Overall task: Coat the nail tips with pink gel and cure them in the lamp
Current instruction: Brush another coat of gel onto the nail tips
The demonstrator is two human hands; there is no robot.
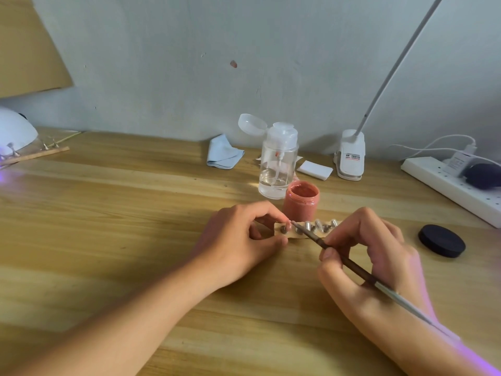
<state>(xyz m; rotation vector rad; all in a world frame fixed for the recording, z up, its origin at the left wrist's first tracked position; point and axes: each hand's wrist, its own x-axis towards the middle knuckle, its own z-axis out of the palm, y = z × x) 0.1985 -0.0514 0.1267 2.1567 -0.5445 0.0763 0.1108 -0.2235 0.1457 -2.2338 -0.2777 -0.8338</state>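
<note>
Okay, light wooden table [108,213] against a bare grey wall [162,77]. At the back stand a clear pump bottle [278,164] with its cap flipped up, a blue cloth [223,152], white pads [314,169], a clip lamp [351,156] and a power strip [447,185]. A black lid [442,240] lies far right.

The curing lamp [16,131] is cut off at the left edge, purple glow beside it. The open pink gel jar [301,202] is partly behind the fingers.

The holder strip [298,234] with the nail tips [320,225] lies mid-table, just in front of the jar, long axis left-right; tip colour is hard to make out. The left hand [244,240] pinches the strip's left end, fingers curled. The right hand [371,256] is clamped round the brush [349,263], which runs lower right to upper left, bristles at the leftmost tip.
</note>
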